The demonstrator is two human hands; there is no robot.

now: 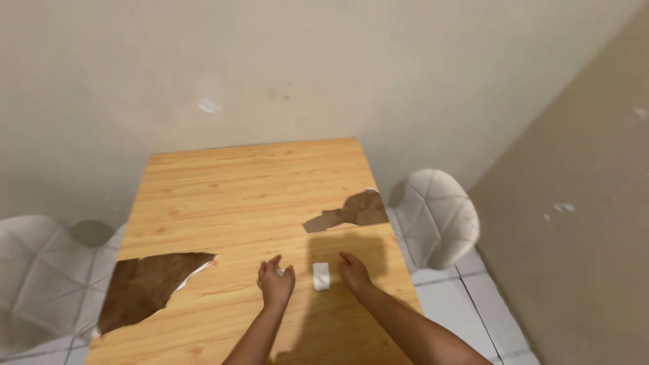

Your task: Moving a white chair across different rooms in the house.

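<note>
A small white rectangular object (321, 276) lies flat on the wooden table (243, 189), between my two hands. My left hand (276, 280) rests on the table just left of it, fingers curled with something small and white showing between them. My right hand (353, 272) lies on the table just right of the white object, fingers pointing toward it and close to its edge, apart from it by a small gap.
The table's veneer is torn away in two patches, a large one (145, 287) at the left edge and a smaller one (351, 211) at the right edge. White padded chairs stand at the left (40, 270) and right (436, 216). Beige walls enclose the corner.
</note>
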